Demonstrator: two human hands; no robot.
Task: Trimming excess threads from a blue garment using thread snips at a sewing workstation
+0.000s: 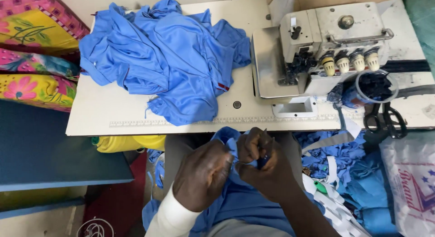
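At the bottom centre of the frame the person's two hands meet over a piece of blue fabric (235, 205) that lies in the lap, below the near edge of the table (113, 114). The left hand (202, 174) is curled into a loose fist, fingers pressed together around a fold of the cloth, apparently to keep the edge taut and raised. The right hand (258, 162) is closed too, pinching a small dark tool (264, 161) against the fabric; what kind of tool it is cannot be told, since only a tip and a bit of handle show. The cloth is held close to the body and high, probably so the fine work sits right under the eyes.

In the upper centre a heap of blue garments (167, 55) lies crumpled on the table, just left of the sewing machine (326, 51), within easy reach of both. Black scissors (385, 121) rest at the table's right edge beside a round container (374, 87) of dark scraps. Blue and white offcuts (344, 173) pile up at the lower right, below the machine. Bright patterned cushions (31, 51) sit stacked at the upper left, clear of the work surface.
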